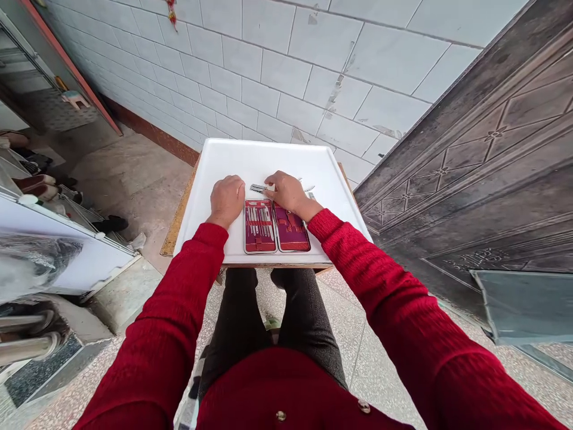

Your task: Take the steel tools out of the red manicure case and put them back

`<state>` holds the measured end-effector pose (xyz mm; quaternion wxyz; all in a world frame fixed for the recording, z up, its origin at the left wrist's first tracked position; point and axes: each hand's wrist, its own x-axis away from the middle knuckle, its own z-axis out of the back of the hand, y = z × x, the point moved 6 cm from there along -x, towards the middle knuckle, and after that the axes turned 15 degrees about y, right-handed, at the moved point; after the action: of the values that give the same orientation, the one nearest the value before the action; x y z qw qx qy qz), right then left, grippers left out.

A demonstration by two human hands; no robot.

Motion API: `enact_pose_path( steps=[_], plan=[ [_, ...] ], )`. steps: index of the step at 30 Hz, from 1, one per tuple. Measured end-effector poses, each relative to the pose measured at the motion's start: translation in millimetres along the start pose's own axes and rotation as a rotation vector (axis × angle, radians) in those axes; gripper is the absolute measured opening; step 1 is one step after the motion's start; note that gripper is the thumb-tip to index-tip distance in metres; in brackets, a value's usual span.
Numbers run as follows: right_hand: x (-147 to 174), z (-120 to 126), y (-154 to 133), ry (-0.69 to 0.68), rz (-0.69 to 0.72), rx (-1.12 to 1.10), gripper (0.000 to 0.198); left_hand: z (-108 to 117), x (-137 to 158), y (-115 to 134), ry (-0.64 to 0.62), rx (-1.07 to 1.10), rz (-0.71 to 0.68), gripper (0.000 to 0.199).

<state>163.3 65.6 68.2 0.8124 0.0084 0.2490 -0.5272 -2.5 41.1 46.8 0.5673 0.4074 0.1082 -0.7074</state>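
A manicure case (293, 243) lies spread out on the white tray (264, 154). Slim metal manicure tools (258, 222) sit under red straps in its left half; the purple-red right half has loops and looks mostly bare. My right hand (286, 192) is above the case's back edge, thumb and forefinger closed at the end of a silver nail clipper (257, 188). Left of the case, my left hand (227, 200) rests as a loose fist on the tray, with nothing showing from it. Small metal pieces (308, 190) lie partly hidden beyond my right hand.
The tray stands on a small wooden table (179, 212) against a white tiled wall (277, 71). A dark patterned metal door (447, 173) is close on the right. On the left are a shoe rack (62, 200) and a doorway.
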Motion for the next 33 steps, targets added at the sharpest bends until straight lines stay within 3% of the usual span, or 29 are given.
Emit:
enact_pose_path(
  steps=[5,10,15,24,28,33],
  plan=[
    [18.6,18.4,-9.2,0.065,0.098,-0.01,0.021,-0.4,0.3,1.7,-0.008,0.013,0.003,0.025],
    [31.3,14.2,-45.8,-0.164,0.381,-0.044,0.023,-0.4,1.4,-1.4,0.017,0.064,0.013,0.025],
    [37.8,14.1,-69.5,-0.272,0.576,0.029,0.028,16.1,7.7,-3.9,0.006,0.088,0.03,0.025],
    [37.8,7.7,-78.2,-0.325,0.786,0.088,0.028,82.9,75.7,25.2,-0.003,0.159,-0.069,0.033],
    [38.0,6.7,-84.7,-0.365,0.936,0.22,0.023,88.8,99.9,48.7,-0.063,0.211,-0.177,0.033],
    [35.9,3.8,-92.2,-0.393,1.102,0.292,0.027,84.4,116.2,60.2,-0.072,0.264,-0.227,0.028]
  ],
)
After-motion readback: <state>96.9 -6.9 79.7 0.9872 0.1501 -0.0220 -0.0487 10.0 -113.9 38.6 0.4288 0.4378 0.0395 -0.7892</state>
